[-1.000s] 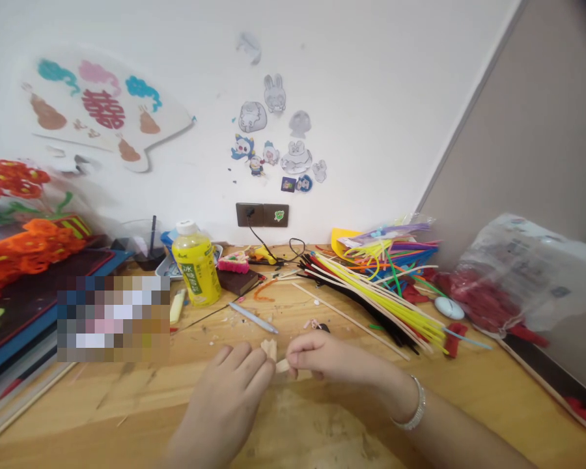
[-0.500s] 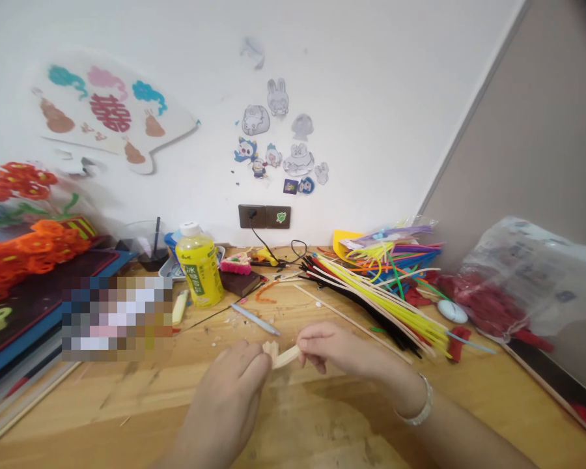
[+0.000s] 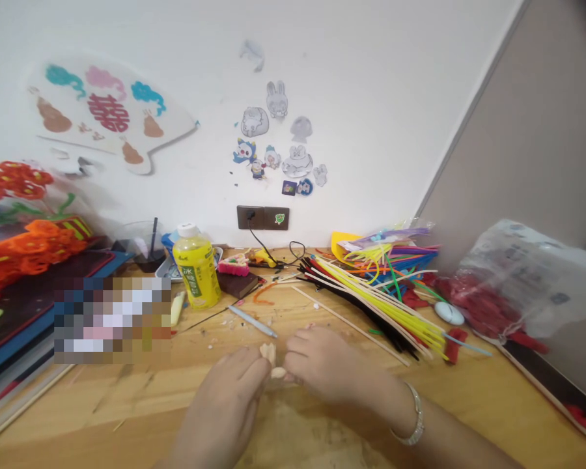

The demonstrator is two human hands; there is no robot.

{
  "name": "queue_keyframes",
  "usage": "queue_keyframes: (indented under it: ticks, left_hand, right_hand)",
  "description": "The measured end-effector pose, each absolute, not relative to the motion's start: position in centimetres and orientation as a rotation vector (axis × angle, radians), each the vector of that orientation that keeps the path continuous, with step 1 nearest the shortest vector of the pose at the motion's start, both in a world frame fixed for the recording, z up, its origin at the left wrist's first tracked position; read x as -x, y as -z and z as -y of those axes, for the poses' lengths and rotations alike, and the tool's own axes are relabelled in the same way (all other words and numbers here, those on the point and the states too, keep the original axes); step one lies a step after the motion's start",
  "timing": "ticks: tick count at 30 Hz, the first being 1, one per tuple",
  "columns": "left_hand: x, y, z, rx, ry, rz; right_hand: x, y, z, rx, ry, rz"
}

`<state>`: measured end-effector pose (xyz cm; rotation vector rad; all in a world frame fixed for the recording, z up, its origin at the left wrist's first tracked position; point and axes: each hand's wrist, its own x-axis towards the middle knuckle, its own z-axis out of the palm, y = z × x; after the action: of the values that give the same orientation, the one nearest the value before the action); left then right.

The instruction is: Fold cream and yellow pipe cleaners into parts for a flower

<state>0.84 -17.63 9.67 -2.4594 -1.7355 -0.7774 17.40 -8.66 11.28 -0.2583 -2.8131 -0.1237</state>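
a wooden desk carries a yellow plastic bottle, heaped pipe cleaners and a white computer mouse.

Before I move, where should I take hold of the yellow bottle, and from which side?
Grip the yellow bottle around its middle, over the label, from the near side: it stands upright with a round body, and the dark book sits close on its right.

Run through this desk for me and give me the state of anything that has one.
left hand, pinching a pale wooden piece
right hand, fingers curled against a second pale piece
yellow drink bottle, upright and capped
wall socket, plugged in
pipe cleaners, loosely heaped
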Motion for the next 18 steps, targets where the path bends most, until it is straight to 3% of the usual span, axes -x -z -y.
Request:
queue_keyframes:
  ticks: [12,18]
  left_hand:
    - [-0.3,-9.4,17.3,2.465,0.941,1.893]
    - [0.1,-9.3,17.1,2.495,1.031,2.113]
  right_hand:
    - [-18.3,-11.3,8.0,0.197,0.306,2.834]
    - [-18.1,-10.8,8.1,0.297,0.171,2.843]
